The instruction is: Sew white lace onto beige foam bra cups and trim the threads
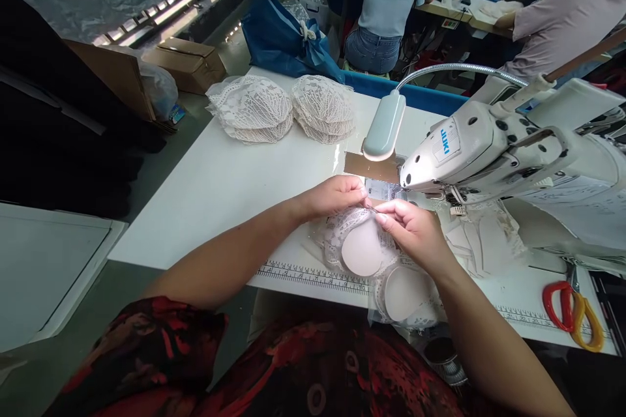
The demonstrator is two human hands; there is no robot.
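Observation:
A white lace bra (362, 249) with pale padded cups lies at the front of the sewing table, one cup hanging over the edge. My left hand (337, 197) is closed in a pinch at its upper edge. Close beside it, my right hand (411, 228) pinches the same edge between thumb and fingers. A thin dark piece shows between the fingertips, too small to name. Just beyond the hands is the metal needle plate (379, 189) of the white sewing machine (460, 143). Part of the bra's lace is hidden under my hands.
Two stacks of lace cups, a left stack (252, 109) and a right stack (323, 109), stand at the table's back. A lamp (385, 127) overhangs the needle area. Fabric pieces (484, 241) lie right, scissors (573, 313) near the front edge. Two people sit beyond.

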